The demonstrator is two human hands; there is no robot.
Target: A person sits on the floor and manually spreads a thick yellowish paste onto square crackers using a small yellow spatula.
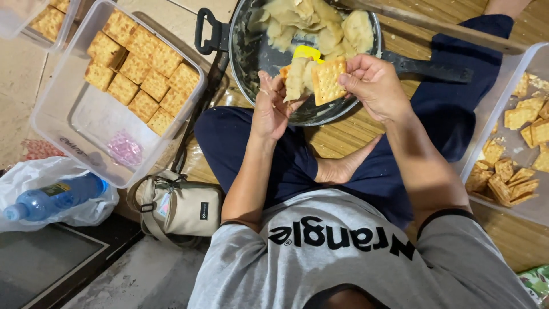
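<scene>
Both hands (320, 94) pinch crackers (327, 79) w/ filling — over pan (257, 54) — bamboo-mat floor (343, 134).

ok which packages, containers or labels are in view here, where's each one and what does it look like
Clear rectangular plastic tub, left: square golden crackers in rows, a small pink wrapper.
Second clear plastic tub, right edge: loose, broken crackers.
Blue plastic bottle with a label band, lower left, lying on a white plastic bag.
Beige fabric pouch with small dark tag, beside the left knee.
Green packet corner, bottom right; too little shows.
</scene>
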